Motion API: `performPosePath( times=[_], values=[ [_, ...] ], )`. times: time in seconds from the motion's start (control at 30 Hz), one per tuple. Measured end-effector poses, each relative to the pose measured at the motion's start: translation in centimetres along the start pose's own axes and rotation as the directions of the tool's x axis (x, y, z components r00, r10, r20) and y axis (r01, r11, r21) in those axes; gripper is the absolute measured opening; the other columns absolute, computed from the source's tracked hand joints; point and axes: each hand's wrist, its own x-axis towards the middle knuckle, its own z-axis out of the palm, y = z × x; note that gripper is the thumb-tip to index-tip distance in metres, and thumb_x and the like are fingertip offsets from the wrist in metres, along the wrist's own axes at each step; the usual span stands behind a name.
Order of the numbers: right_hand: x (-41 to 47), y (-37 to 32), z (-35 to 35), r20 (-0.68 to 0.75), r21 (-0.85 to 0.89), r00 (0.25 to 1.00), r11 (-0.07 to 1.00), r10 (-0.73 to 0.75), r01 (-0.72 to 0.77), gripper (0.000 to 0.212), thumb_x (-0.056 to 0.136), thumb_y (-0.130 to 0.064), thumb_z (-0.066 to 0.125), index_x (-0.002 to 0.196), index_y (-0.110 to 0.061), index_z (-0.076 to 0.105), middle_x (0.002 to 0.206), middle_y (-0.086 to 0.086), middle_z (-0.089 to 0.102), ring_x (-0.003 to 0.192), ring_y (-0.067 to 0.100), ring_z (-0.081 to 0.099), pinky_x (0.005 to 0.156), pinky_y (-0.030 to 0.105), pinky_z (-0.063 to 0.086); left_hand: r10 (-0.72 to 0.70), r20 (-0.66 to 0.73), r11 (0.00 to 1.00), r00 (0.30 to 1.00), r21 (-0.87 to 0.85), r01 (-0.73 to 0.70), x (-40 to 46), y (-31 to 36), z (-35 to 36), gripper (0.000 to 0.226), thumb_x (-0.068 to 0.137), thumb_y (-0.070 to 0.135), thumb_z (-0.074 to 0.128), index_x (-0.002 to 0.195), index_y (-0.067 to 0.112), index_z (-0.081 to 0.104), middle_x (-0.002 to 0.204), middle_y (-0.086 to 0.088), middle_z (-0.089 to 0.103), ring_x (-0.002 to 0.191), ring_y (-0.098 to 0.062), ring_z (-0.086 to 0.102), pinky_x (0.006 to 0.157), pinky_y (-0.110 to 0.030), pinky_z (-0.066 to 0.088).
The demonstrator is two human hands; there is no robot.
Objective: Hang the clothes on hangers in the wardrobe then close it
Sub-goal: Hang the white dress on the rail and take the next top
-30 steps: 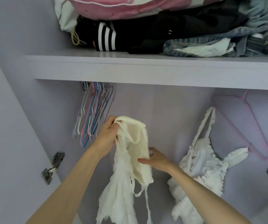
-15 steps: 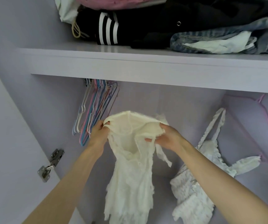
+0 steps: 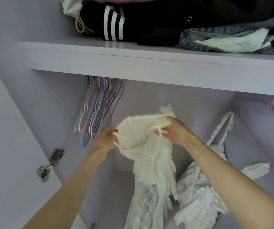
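Note:
A cream lace garment (image 3: 147,162) hangs between my hands inside the open wardrobe. My left hand (image 3: 105,140) grips its left top edge and a strap. My right hand (image 3: 174,131) grips the right top edge, holding the opening spread wide. Several thin coloured hangers (image 3: 96,111) hang bunched under the shelf, just left of my left hand. A white ruffled garment (image 3: 204,184) hangs on a pink hanger (image 3: 271,113) at the right.
The lilac shelf (image 3: 149,63) overhead carries a pile of folded clothes (image 3: 166,20), black, striped and denim. The open wardrobe door with a metal hinge (image 3: 49,165) stands at the left. The back wall lies behind the garment.
My right hand rose from the garment's lower front to its top edge and pulled right, spreading the opening. The camera moved closer to the wardrobe.

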Motion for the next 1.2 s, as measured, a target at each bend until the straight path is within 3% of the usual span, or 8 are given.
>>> performPosePath(
  times=[0.13, 0.33, 0.5, 0.6, 0.7, 0.83, 1.03, 1.2],
  values=[
    [-0.1, 2.8, -1.7, -0.239, -0.219, 0.944, 0.934, 0.229, -0.282, 0.025, 0.097, -0.029, 0.044, 0.082, -0.010, 0.050, 0.064, 0.006, 0.047, 0.049, 0.018, 0.040, 0.040, 0.022, 0.038, -0.166, 0.106, 0.981, 0.980, 0.114, 0.154, -0.1, -1.6, -0.2, 0.013, 0.089, -0.003, 0.048, 0.083, 0.002, 0.058, 0.072, -0.014, 0.061, 0.071, -0.027, 0.063, 0.076, -0.036, 0.055],
    [-0.4, 5.1, -3.7, -0.351, -0.208, 0.881, 0.891, 0.317, -0.403, 0.019, 0.095, -0.026, 0.053, 0.102, -0.009, 0.049, 0.077, 0.011, 0.052, 0.058, 0.017, 0.041, 0.051, 0.025, 0.035, -0.261, 0.244, 0.964, 0.934, 0.105, 0.242, -0.8, -3.5, 0.8, 0.018, 0.089, 0.002, 0.048, 0.073, 0.002, 0.056, 0.067, -0.013, 0.056, 0.067, -0.024, 0.061, 0.078, -0.033, 0.053],
    [-1.0, 5.5, -2.7, -0.189, -0.158, 0.918, 0.912, 0.348, -0.378, 0.026, 0.094, -0.035, 0.052, 0.089, -0.009, 0.055, 0.080, 0.011, 0.062, 0.061, 0.017, 0.056, 0.061, 0.030, 0.049, -0.297, 0.301, 0.955, 0.906, 0.094, 0.282, -1.5, -5.6, 2.1, 0.008, 0.091, 0.005, 0.052, 0.094, 0.001, 0.058, 0.080, -0.014, 0.065, 0.075, -0.024, 0.065, 0.080, -0.035, 0.054],
    [-1.2, 5.4, -1.0, -0.030, -0.014, 0.942, 0.942, 0.334, -0.335, 0.028, 0.093, -0.035, 0.054, 0.090, -0.008, 0.059, 0.079, 0.011, 0.056, 0.072, 0.020, 0.054, 0.079, 0.046, 0.050, -0.258, 0.416, 0.966, 0.872, 0.120, 0.228, -2.0, -5.5, 2.6, 0.004, 0.088, 0.005, 0.057, 0.086, 0.007, 0.057, 0.092, -0.015, 0.067, 0.089, -0.024, 0.065, 0.091, -0.036, 0.050],
    [-1.5, 5.1, 1.0, 0.089, 0.100, 0.954, 0.950, 0.287, -0.295, 0.031, 0.094, -0.034, 0.052, 0.094, -0.004, 0.062, 0.075, 0.011, 0.050, 0.070, 0.020, 0.052, 0.085, 0.050, 0.051, -0.248, 0.495, 0.969, 0.833, 0.110, 0.223, -2.5, -5.4, 3.1, 0.011, 0.087, 0.001, 0.056, 0.090, 0.008, 0.049, 0.106, -0.016, 0.066, 0.095, -0.020, 0.064, 0.080, -0.025, 0.051],
    [-1.7, 4.6, 3.0, 0.160, 0.152, 0.958, 0.953, 0.237, -0.261, 0.033, 0.095, -0.033, 0.050, 0.096, -0.002, 0.063, 0.073, 0.011, 0.052, 0.071, 0.021, 0.053, 0.089, 0.050, 0.050, -0.172, 0.614, 0.983, 0.770, 0.053, 0.178, -2.9, -5.2, 3.1, 0.010, 0.084, 0.001, 0.059, 0.087, 0.005, 0.051, 0.096, -0.022, 0.063, 0.095, -0.029, 0.061, 0.089, -0.033, 0.046],
    [-0.5, 5.0, 4.5, 0.146, -0.024, 0.961, 0.972, 0.235, -0.234, 0.031, 0.096, -0.033, 0.050, 0.093, -0.004, 0.062, 0.071, 0.012, 0.061, 0.071, 0.024, 0.061, 0.087, 0.048, 0.051, -0.197, 0.526, 0.976, 0.827, 0.184, 0.115, -3.1, -4.7, 0.6, 0.015, 0.093, 0.009, 0.053, 0.079, 0.004, 0.055, 0.065, -0.008, 0.056, 0.060, -0.018, 0.056, 0.071, -0.032, 0.051],
    [1.1, 5.6, 7.6, 0.093, -0.388, 0.953, 0.892, 0.290, -0.233, 0.025, 0.098, -0.029, 0.047, 0.099, -0.006, 0.058, 0.089, 0.012, 0.065, 0.085, 0.027, 0.064, 0.084, 0.040, 0.052, -0.203, 0.283, 0.979, 0.938, 0.041, 0.200, -2.8, -4.2, -3.5, 0.025, 0.091, 0.004, 0.052, 0.065, 0.004, 0.052, 0.046, -0.005, 0.045, 0.045, -0.017, 0.042, 0.064, -0.034, 0.046]
  ],
)
